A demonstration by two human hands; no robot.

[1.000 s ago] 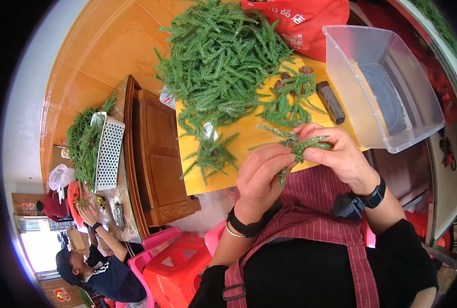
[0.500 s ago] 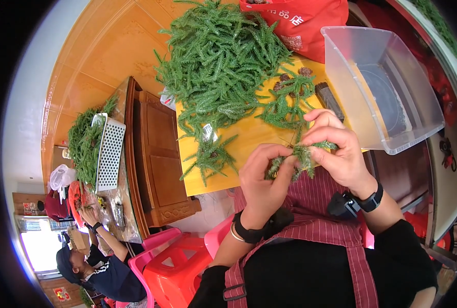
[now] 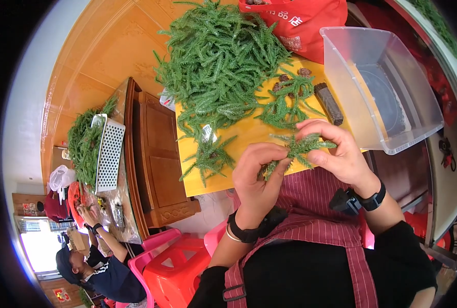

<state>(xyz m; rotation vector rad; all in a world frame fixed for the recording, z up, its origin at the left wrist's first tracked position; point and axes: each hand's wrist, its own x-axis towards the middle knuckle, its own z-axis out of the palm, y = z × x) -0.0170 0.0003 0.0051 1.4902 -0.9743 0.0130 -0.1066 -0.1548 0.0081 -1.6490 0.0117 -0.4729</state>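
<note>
A small artificial pine sprig (image 3: 301,147) with several green branches is held between my two hands, just over the near edge of the yellow tabletop (image 3: 249,149). My left hand (image 3: 256,172) pinches its left side between thumb and fingers. On the other side, the thumb and fingers of my right hand (image 3: 339,151) grip its right branches. Beyond my hands lies another sprig cluster (image 3: 287,105) with brown pine cones (image 3: 281,82). A bundle of dark brown sticks or wires (image 3: 329,104) rests beside it. To the left sits a star-shaped sprig (image 3: 208,156).
A large heap of green sprigs (image 3: 223,61) covers the far table. Behind it stands a red bag (image 3: 310,25), with a clear plastic bin (image 3: 387,97) at right. At left, a person (image 3: 105,272) works by a white perforated basket (image 3: 110,154); a red stool (image 3: 174,267) stands nearby.
The sprig between my hands has turned and its branches are spread out more. My left hand has shifted slightly left, and the right hand's fingers have come lower and closer around the branches.
</note>
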